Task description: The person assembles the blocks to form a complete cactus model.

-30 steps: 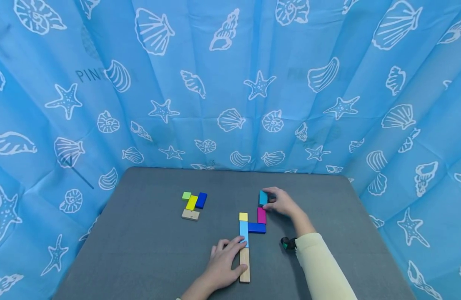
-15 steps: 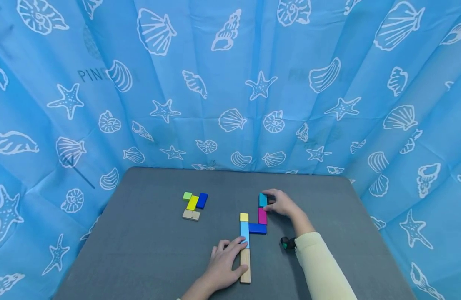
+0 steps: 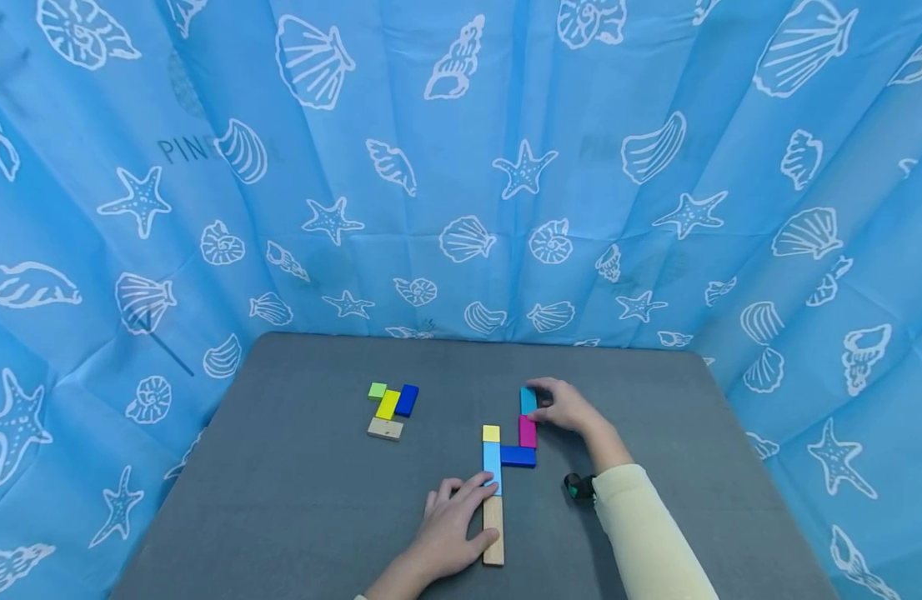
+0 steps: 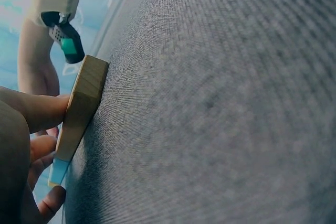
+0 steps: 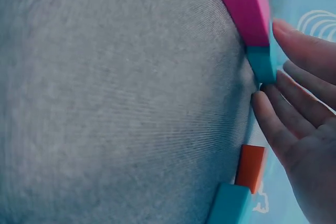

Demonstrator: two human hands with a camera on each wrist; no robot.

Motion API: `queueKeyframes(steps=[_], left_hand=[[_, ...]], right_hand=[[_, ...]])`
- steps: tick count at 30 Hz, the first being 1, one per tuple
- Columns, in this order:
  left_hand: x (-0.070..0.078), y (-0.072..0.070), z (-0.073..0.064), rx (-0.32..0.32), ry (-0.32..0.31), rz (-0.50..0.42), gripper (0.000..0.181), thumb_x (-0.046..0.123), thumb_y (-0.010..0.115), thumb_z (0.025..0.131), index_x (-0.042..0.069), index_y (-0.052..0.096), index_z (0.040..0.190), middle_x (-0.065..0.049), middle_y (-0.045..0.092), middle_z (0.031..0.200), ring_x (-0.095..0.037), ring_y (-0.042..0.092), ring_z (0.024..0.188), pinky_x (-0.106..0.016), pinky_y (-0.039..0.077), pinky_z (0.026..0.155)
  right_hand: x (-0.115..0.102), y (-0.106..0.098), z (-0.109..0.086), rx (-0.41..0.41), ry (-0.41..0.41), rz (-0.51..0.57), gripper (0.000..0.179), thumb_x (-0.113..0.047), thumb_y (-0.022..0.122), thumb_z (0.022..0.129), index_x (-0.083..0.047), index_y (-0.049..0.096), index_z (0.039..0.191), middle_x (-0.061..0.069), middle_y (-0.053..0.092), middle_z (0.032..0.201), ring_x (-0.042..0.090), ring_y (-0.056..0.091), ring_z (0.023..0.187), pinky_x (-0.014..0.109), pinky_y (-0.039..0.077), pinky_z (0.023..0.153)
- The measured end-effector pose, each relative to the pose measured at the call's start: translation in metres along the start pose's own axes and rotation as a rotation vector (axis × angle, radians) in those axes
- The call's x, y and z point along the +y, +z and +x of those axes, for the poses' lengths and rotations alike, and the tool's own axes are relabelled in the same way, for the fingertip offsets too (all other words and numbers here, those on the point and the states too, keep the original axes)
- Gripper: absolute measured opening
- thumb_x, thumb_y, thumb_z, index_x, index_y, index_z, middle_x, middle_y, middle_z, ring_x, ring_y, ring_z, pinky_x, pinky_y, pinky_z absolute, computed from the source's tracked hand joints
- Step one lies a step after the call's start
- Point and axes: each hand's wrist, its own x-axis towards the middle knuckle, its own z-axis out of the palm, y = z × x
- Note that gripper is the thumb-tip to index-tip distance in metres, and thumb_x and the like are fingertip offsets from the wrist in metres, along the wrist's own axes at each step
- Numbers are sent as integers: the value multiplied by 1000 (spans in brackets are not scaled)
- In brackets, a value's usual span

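Observation:
In the head view, my right hand [image 3: 569, 408] pinches a teal block [image 3: 528, 401] between thumb and fingers. That block lies end to end with a magenta block [image 3: 528, 432], which meets a dark blue block [image 3: 518, 456] below it. The blue one joins the side of a light blue block [image 3: 492, 460]. A small yellow block [image 3: 491, 433] caps this column, and a long wooden block [image 3: 493, 517] forms its lower end. My left hand [image 3: 449, 533] rests its fingertips on the light blue block and its thumb on the wooden block [image 4: 81, 103].
A second group at left has a green block [image 3: 377, 391], a yellow block [image 3: 388, 405], a blue block [image 3: 406, 401] and a wooden block [image 3: 385, 428]. The right wrist view shows an orange block [image 5: 251, 169] and another teal block [image 5: 230, 205]. A blue curtain [image 3: 461, 167] surrounds the grey table [image 3: 296, 500].
The teal block has gone from slightly tilted to straight in line with the magenta block, held by my right hand. My left hand has stayed on the column.

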Motion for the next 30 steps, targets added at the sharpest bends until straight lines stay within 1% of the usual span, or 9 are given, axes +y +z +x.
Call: queueKeyframes(steps=[2, 5, 9, 12, 14, 17, 21, 27, 30], left_hand=[[-1, 1, 0, 11, 14, 2, 61, 53, 62, 95, 34, 46, 151, 14, 37, 160, -26, 39, 128, -48, 35, 90], [-1, 2, 1, 14, 15, 3, 61, 53, 62, 95, 34, 47, 151, 14, 37, 159, -26, 39, 128, -48, 35, 90], [-1, 2, 2, 0, -6, 6, 61, 53, 63, 95, 35, 46, 151, 16, 36, 160, -25, 39, 129, -50, 35, 93], [-3, 3, 2, 1, -7, 15, 62, 54, 62, 95, 36, 45, 151, 16, 36, 160, -25, 39, 129, -50, 35, 93], [-4, 4, 2, 3, -4, 18, 62, 55, 62, 95, 36, 45, 151, 16, 36, 160, -25, 39, 129, -50, 35, 93], [-4, 3, 2, 3, 0, 17, 62, 55, 61, 95, 36, 45, 151, 16, 36, 160, -25, 39, 129, -51, 35, 93], [-3, 2, 1, 9, 6, 19, 61, 55, 61, 95, 35, 46, 151, 15, 37, 160, -25, 39, 128, -49, 34, 92], [-2, 2, 0, 22, 16, 32, 62, 56, 60, 95, 33, 47, 151, 13, 38, 160, -26, 40, 127, -48, 35, 89], [-1, 2, 0, 16, 4, 28, 62, 55, 62, 94, 34, 47, 151, 15, 37, 160, -26, 40, 128, -49, 35, 91]], right_hand=[[-1, -1, -2, 20, -12, -4, 58, -15, 76, 91, -5, 55, 144, 23, 51, 147, 43, 50, 134, 58, 42, 107], [-5, -3, -7, 54, -33, -15, 55, -17, 74, 92, -6, 56, 143, 22, 52, 147, 44, 45, 138, 61, 38, 110], [-11, 0, -17, 82, -76, -44, 53, -19, 73, 94, -6, 57, 142, 20, 54, 147, 42, 46, 138, 60, 39, 109], [-15, 5, -25, 94, -106, -59, 56, -20, 76, 91, -7, 57, 142, 18, 53, 147, 41, 47, 138, 60, 40, 109], [-16, 8, -31, 90, -121, -71, 59, -21, 78, 90, -6, 56, 142, 18, 52, 149, 41, 46, 139, 60, 40, 109], [-18, 13, -41, 69, -113, -90, 65, -25, 80, 88, -8, 54, 145, 17, 47, 153, 42, 43, 141, 61, 38, 110], [-18, 19, -51, 27, -83, -129, 71, -32, 79, 88, -11, 50, 149, 17, 41, 158, 42, 40, 144, 62, 37, 110], [-13, 26, -56, -25, -43, -173, 75, -36, 76, 90, -12, 44, 154, 13, 34, 163, 40, 36, 147, 61, 35, 112], [-11, 27, -57, -33, -29, -180, 76, -38, 75, 91, -10, 43, 154, 13, 34, 163, 42, 36, 146, 62, 35, 112]])
